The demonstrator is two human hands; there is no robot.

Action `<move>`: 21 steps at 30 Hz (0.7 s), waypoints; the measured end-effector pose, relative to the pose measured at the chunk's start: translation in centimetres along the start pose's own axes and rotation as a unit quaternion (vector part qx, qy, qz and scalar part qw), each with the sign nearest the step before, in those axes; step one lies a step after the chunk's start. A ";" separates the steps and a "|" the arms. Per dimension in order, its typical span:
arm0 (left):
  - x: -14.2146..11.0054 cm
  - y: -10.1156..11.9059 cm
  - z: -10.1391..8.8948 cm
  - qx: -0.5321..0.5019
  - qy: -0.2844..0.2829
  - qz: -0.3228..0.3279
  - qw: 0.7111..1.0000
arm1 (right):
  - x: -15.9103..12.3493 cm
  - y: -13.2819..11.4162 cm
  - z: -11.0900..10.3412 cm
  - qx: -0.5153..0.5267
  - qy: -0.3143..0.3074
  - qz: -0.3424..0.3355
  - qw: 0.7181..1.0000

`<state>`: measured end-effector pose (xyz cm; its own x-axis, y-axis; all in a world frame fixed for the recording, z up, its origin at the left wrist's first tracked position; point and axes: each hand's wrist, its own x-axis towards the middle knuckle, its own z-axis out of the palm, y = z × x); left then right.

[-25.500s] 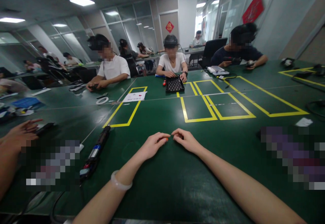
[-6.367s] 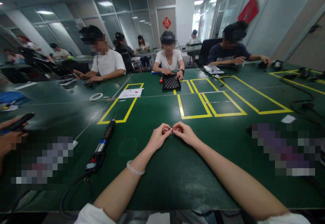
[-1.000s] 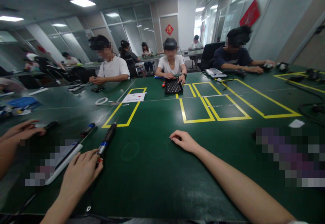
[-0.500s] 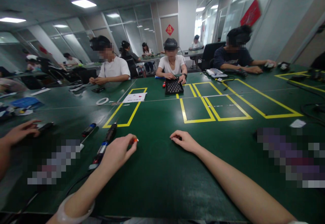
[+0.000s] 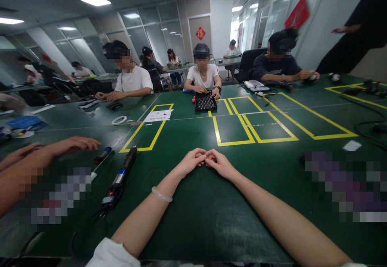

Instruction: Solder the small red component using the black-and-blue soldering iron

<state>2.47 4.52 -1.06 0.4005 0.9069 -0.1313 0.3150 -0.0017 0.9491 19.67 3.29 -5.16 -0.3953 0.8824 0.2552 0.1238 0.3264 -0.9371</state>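
Note:
Over the green table (image 5: 187, 218), my left hand (image 5: 192, 161) and my right hand (image 5: 219, 163) meet fingertip to fingertip. A tiny orange piece (image 5: 207, 159) shows between them, too small to name, pinched in my left fingers. The fingers of my right hand are closed too; what they hold, if anything, is hidden. To the left of my left forearm lies a black electric screwdriver (image 5: 120, 174) with a blue and silver band. Farther left sits a second, shorter tool (image 5: 103, 155) with a blue band.
A co-worker's arm (image 5: 69, 146) reaches in from the left. Yellow tape outlines (image 5: 236, 142) mark the table ahead, with a white paper sheet (image 5: 159, 115) on one. A person opposite works at a black tray (image 5: 206, 107). A tape roll (image 5: 119, 120) lies at the left.
My left hand has moved right, with the small orange piece, to meet my right hand, which stays nearly in place. The co-worker's arm on the left has reached farther in.

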 end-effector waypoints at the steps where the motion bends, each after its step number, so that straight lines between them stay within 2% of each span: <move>1: -0.1 -0.2 0.1 -0.007 0.005 -0.005 1.000 | 0.0 0.1 0.0 0.003 -0.002 0.001 1.000; 5: -0.5 -0.8 0.2 -0.036 0.023 -0.015 0.999 | 0.1 0.2 0.1 0.033 0.010 0.008 0.999; 9: -0.8 -1.1 0.3 -0.054 0.018 -0.012 0.998 | 0.1 0.4 0.1 0.054 0.024 0.006 0.998; 21: -1.6 -1.1 0.6 -0.066 0.024 0.039 0.997 | 0.2 0.6 0.0 0.046 0.028 0.009 0.998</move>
<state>2.02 2.77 -2.10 0.3767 0.9252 -0.0451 0.1677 -0.0203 0.9856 19.68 3.70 -5.71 -0.3409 0.9067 0.2482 0.0447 0.2794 -0.9591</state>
